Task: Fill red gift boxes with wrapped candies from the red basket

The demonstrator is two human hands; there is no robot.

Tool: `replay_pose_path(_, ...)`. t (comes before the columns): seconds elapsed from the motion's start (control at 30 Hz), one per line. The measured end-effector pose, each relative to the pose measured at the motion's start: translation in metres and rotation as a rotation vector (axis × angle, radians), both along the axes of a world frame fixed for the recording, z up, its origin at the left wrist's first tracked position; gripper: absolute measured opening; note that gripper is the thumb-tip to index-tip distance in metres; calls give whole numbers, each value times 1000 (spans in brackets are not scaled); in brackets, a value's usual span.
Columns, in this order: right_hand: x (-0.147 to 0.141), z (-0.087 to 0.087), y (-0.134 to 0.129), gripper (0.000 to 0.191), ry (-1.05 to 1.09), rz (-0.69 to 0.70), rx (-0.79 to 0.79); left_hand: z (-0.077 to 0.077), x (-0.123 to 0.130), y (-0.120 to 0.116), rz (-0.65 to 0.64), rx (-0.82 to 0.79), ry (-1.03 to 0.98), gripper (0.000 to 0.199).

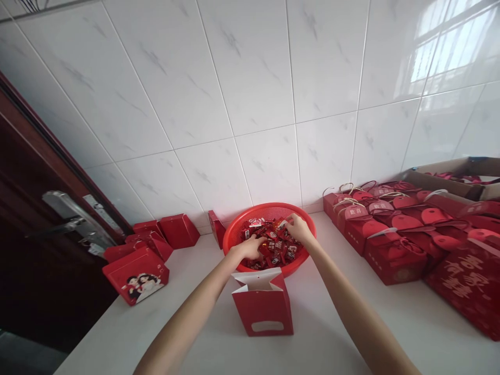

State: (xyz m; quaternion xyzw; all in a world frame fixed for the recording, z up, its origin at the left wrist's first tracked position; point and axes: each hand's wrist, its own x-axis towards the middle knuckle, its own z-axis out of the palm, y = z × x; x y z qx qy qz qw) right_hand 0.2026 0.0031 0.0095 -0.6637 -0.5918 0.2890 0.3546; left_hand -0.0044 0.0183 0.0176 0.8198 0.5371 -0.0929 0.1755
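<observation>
A red plastic basket [308,217] stands near the wall, filled with red-wrapped sweets [277,250]. My left hand [252,248] is in the left part of the basket, its fingers among the sweets; what they grip is hard to make out. Over the right part of the basket, my right hand [297,229] has its fingers pinched together at a small wrapped piece too small to name. In front of the basket, between my forearms, an open red paper box [263,310] stands upright with its white inside showing.
Red boxes [179,230] stand at the left, one with a printed couple [136,273]. Rows of tied red gift boxes [394,255] fill the right, before a cardboard box [425,179]. A dark door [35,250] with a metal handle is at far left.
</observation>
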Motion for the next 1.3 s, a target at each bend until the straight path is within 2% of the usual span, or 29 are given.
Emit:
replay_pose_path(0.1,-1,-1,-1,28,62,-1,12,3,4,5,-22,-15,6,85)
replay_pose_path(0.2,-1,-1,-2,25,118,6,29,4,6,11,-40,-17,-17,76)
replay_pose_path(0.37,0,-7,3,15,190,60,50,-1,4,17,-27,10,-129,12)
replay_pose_path(0.4,0,-8,4,13,202,75,55,-1,3,16,-21,18,-168,11)
replay_pose_path(0.53,1,-9,4,13,247,172,75,-1,5,15,17,116,-391,27)
replay_pose_path(0.7,3,-2,0,27,318,434,68,3,18,15,50,186,-662,49)
replay_pose_path(0.8,5,-1,-1,35,521,512,31,7,26,16,55,193,-790,57)
replay_pose_path(0.9,8,-4,1,46,756,485,-11,11,29,16,89,177,-917,59)
replay_pose_path(1.07,12,-5,2,48,909,391,6,13,23,11,128,-33,-1199,43)
replay_pose_path(1.17,12,0,-1,48,955,358,-26,13,21,9,130,43,-1218,40)
replay_pose_path(1.3,10,7,-4,44,887,341,3,13,20,10,115,130,-1259,35)
